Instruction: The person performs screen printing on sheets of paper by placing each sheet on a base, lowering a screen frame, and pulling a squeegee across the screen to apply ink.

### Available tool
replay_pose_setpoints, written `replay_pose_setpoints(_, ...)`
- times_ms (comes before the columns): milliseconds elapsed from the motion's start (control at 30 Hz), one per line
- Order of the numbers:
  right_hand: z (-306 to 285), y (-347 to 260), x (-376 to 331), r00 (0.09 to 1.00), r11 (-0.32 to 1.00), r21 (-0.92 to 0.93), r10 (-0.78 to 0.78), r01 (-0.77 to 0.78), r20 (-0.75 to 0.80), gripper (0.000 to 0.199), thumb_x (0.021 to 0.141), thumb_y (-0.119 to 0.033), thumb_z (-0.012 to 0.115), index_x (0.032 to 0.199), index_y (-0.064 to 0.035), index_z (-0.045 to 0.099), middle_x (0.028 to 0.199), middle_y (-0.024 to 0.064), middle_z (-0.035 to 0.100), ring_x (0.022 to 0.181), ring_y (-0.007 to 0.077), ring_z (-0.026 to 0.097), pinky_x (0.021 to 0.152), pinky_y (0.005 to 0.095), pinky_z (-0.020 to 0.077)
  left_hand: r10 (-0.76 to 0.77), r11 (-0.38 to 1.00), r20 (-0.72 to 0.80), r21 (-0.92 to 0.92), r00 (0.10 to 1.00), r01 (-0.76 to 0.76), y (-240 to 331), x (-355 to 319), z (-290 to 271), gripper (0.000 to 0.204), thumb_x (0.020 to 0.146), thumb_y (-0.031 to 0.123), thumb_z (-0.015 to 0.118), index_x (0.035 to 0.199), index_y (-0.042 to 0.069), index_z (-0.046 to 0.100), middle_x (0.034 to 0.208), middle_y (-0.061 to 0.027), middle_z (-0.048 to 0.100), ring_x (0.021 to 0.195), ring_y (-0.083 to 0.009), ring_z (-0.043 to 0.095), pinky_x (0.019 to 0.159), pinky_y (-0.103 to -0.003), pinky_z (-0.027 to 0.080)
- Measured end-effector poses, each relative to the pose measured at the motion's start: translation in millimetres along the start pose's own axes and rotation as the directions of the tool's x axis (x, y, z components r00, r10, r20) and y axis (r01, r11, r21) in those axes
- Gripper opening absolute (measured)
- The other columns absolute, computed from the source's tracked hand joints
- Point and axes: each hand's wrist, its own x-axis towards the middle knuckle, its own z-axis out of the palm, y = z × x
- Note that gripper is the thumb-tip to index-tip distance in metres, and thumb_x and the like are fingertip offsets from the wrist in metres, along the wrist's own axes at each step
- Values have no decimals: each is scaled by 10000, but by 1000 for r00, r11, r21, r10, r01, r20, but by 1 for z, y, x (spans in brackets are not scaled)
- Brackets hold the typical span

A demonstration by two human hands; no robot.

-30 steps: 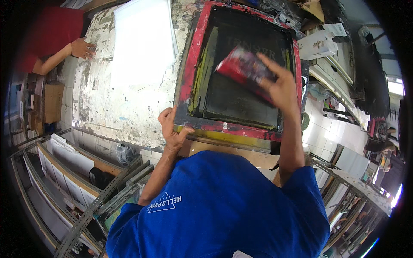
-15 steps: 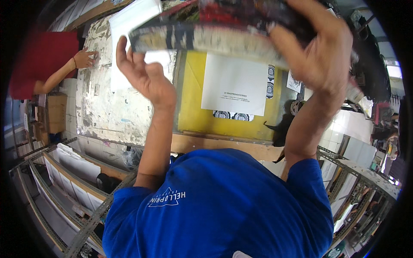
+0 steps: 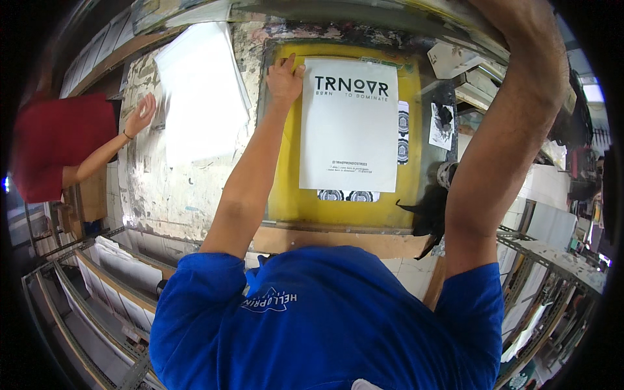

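My left hand (image 3: 284,79) rests with loose fingers on the top left corner of the printed sheet (image 3: 349,127), which lies on the yellow bed (image 3: 286,188), while my right hand's grip is out of view overhead.

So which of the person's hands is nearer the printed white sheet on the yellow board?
Left. The left hand rests at the printed white sheet's upper left corner, touching its edge. The right arm reaches up past the sheet's right side; that hand is cut off at the top.
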Motion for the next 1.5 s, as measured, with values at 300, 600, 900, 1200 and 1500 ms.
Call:
replay_pose_setpoints(300,-11,-1,10,973,944,244,196,-221,122,358,842,-209,679,1072,57,748,942,215,760,766,243,711,743,336,566,56,993,143,98,988,-71,14,20,10,199,878,231,741,1074,214,770,1099,-85,716,1011,-287,677,844,-466,526)
replay_pose_setpoints(600,-10,-8,11,974,965,150,205,-218,93,371,845,-224,699,1096,45,749,954,208,758,800,231,709,783,325,564,-82,973,121,-206,989,106,25,7,-30,101,920,73,615,1009,35,645,947,-206,721,931,-420,688,791,-490,533)
replay_pose_setpoints(900,-10,-26,10,968,969,-46,244,-242,50,415,828,-188,682,1174,36,731,996,184,759,844,209,702,848,323,545,-231,910,-105,-376,967,177,-75,-24,-145,122,967,62,553,994,-30,629,847,-173,666,782,-264,630,753,-372,506)
replay_pose_setpoints(1200,-3,-42,19,880,870,133,463,-474,109,437,792,-81,654,1206,46,714,970,144,764,780,162,692,795,290,563,-464,871,-431,-378,774,313,-220,-125,-267,148,984,102,547,970,-35,601,859,-96,602,785,-172,546,735,-330,478)
replay_pose_setpoints(1500,6,-47,17,934,938,-24,347,-346,81,460,755,-37,618,1191,74,709,942,125,760,721,148,682,746,278,573,-34,606,-909,312,416,732,-237,-158,-297,298,963,177,631,1137,-64,649,1118,-226,681,1039,-395,639,952,-464,498)
